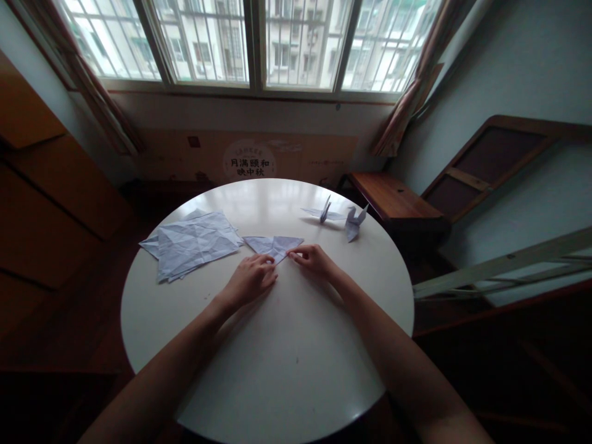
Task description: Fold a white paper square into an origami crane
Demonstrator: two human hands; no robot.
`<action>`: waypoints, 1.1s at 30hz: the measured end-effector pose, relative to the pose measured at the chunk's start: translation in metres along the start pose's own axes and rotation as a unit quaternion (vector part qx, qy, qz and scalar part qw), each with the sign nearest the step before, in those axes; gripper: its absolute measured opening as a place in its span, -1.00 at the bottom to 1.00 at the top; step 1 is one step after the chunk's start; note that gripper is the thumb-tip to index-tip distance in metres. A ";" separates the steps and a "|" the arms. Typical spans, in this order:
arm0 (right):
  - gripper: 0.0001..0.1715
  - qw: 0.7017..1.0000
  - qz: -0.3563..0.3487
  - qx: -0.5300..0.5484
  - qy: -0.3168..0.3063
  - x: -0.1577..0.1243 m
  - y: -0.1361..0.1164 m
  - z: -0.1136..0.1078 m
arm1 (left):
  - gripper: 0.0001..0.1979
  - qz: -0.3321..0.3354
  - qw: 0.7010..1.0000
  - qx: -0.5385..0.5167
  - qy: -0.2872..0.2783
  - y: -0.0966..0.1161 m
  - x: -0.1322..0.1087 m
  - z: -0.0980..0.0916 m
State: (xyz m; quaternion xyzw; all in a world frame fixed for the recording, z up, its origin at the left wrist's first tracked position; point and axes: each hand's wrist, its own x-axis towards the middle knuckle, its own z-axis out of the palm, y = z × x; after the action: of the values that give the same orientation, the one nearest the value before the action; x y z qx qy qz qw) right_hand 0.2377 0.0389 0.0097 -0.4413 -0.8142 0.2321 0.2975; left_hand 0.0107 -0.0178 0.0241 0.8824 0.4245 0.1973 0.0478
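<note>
A sheet of paper folded into a triangle (274, 245) lies on the white table, its long edge away from me and its point towards me. My left hand (253, 275) is at the lower left of it, fingers curled and closed at the near point. With thumb and fingers pinched, my right hand (311, 259) holds its right slanting edge. Under my fingers the near tip is partly hidden. Two folded paper cranes, one with spread wings (324, 213) and one upright (355, 223), stand beyond my right hand.
Creased paper sheets (197, 242) are stacked at the left of the round white table (277, 382). A wooden bench (393, 194) stands behind it on the right. Barred windows (250, 49) and a printed box (296, 157) are at the back.
</note>
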 end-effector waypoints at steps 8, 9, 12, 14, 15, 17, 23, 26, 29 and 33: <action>-0.65 1.000 -0.006 0.011 0.004 0.000 0.000 0.000 | -0.80 0.002 1.000 -0.018 0.003 -0.002 0.001 0.000; -0.65 1.000 -0.005 0.012 0.005 0.000 0.000 0.000 | -0.80 0.002 1.000 -0.022 0.004 -0.002 0.001 -0.001; -0.65 1.000 -0.005 0.016 0.005 0.000 0.000 0.000 | -0.81 0.004 1.000 -0.026 0.002 -0.001 0.000 -0.002; -0.66 1.000 -0.006 0.019 0.004 0.000 0.001 0.001 | -0.82 0.004 1.000 -0.027 0.002 -0.001 0.000 -0.002; -0.66 1.000 -0.006 0.020 0.003 0.000 0.002 0.001 | -0.82 0.004 1.000 -0.028 0.002 -0.001 0.000 -0.002; -0.66 1.000 -0.004 0.022 0.001 0.000 0.004 0.002 | -0.83 0.001 0.999 -0.033 0.000 -0.001 0.001 -0.001; -0.65 1.000 -0.002 0.025 0.002 0.000 0.004 0.002 | -0.85 -0.013 0.998 -0.057 -0.003 -0.001 0.002 -0.001; -0.65 1.000 0.001 0.026 0.003 0.000 0.003 0.001 | -0.84 -0.012 0.999 -0.051 -0.013 0.001 0.002 -0.003; -0.65 1.000 0.004 0.027 0.003 -0.001 0.002 0.000 | -0.81 -0.014 0.999 -0.046 -0.020 0.002 0.001 -0.004; -0.64 1.000 0.004 0.029 -0.002 -0.001 0.002 0.000 | -0.72 -0.011 0.999 -0.045 0.001 -0.001 0.001 0.000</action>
State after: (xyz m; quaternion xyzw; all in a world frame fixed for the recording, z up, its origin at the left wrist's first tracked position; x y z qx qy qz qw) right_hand 0.2392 0.0390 0.0087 -0.4353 -0.8058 0.2584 0.3074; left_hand 0.0113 -0.0163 0.0242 0.8745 0.4246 0.2170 0.0892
